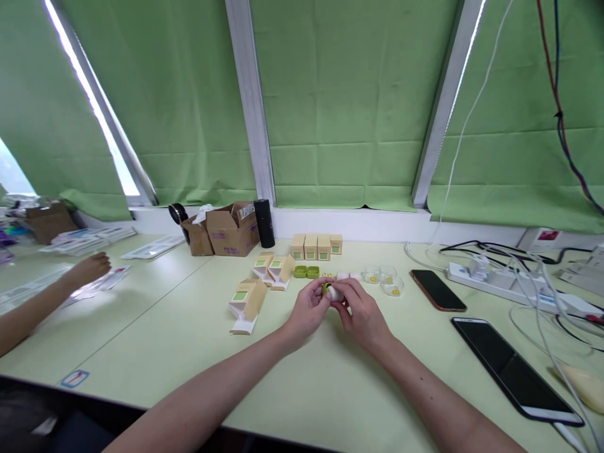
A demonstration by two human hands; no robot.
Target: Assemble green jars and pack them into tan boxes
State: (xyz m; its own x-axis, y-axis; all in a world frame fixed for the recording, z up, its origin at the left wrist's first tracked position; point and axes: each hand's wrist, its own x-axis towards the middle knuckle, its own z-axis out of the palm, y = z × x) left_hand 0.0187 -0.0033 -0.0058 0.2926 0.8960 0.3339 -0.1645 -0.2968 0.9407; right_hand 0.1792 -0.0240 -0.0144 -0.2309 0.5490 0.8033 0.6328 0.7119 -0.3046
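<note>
My left hand (309, 307) grips a small olive-green case (325, 288), partly hidden by the fingers. My right hand (362, 313) pinches a small white rounded piece (335, 294) against it; the two parts touch. Just beyond the hands sit two green square cases (306, 272), small yellow bits (326, 274) and white pieces (348, 275). Clear round cups (383, 277) with yellow centres lie to the right. On the left are opened beige cartons (248, 299) with green labels. Several closed beige cartons (317, 246) stand in a row behind.
Cardboard boxes (232, 229) and a black cylinder (264, 223) stand by the wall. Two phones (512, 365), a white power strip (514, 286) and tangled cables occupy the right side. Another person's hand (89, 268) reaches over papers (101, 284) at left.
</note>
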